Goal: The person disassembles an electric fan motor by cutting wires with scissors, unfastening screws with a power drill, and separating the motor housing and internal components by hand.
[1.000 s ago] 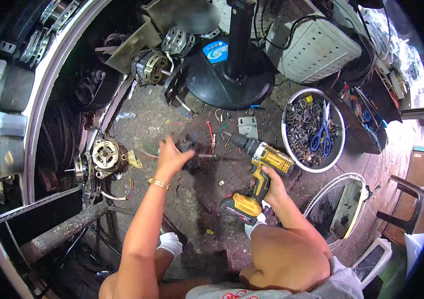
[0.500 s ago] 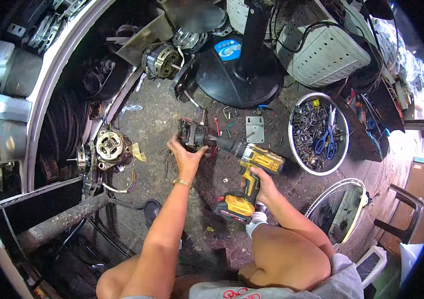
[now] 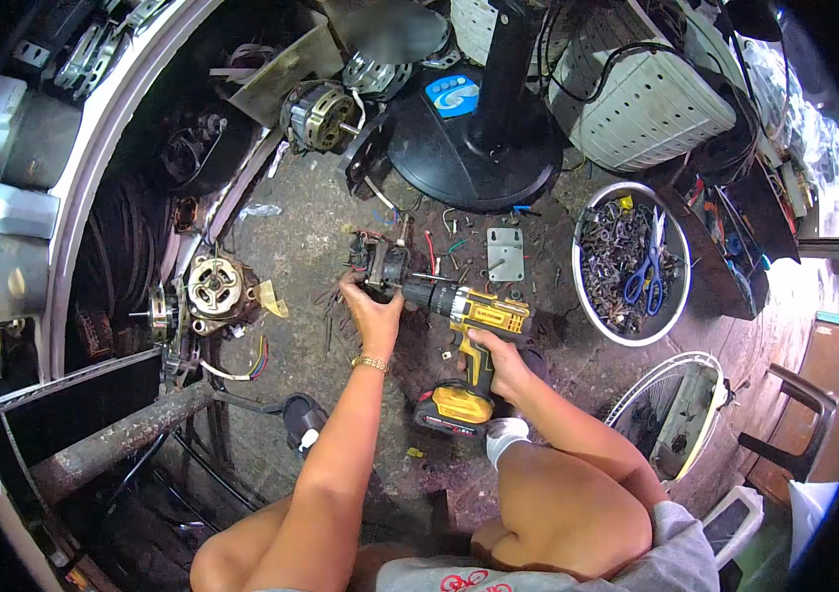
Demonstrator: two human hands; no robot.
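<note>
My left hand (image 3: pixel 372 323) is closed around the lower side of a small dark electric motor (image 3: pixel 387 262), steadying it on the floor. A yellow and black cordless drill (image 3: pixel 489 314) is in my right hand (image 3: pixel 500 367), with my fingers wrapped round its grip. The drill lies level, its black chuck pointing left at the motor's lower right side. Chuck and motor look close together; I cannot make out the bit or whether it touches. Right of the motor lies a flat grey metal plate (image 3: pixel 505 256) with holes, among loose screws and bits of wire.
A metal basin (image 3: pixel 680 305) of small hardware holds blue-handled scissors (image 3: pixel 646 282) at right. Beyond the motor stands a black round fan base (image 3: pixel 479 168). Another motor (image 3: pixel 217 293) with coloured wires lies left. A fan cage (image 3: pixel 627 390) rests at lower right.
My right hand has brought the drill left and slightly down, so its chuck is now nearer the motor's side. My left hand stays on the motor, which has shifted only slightly.
</note>
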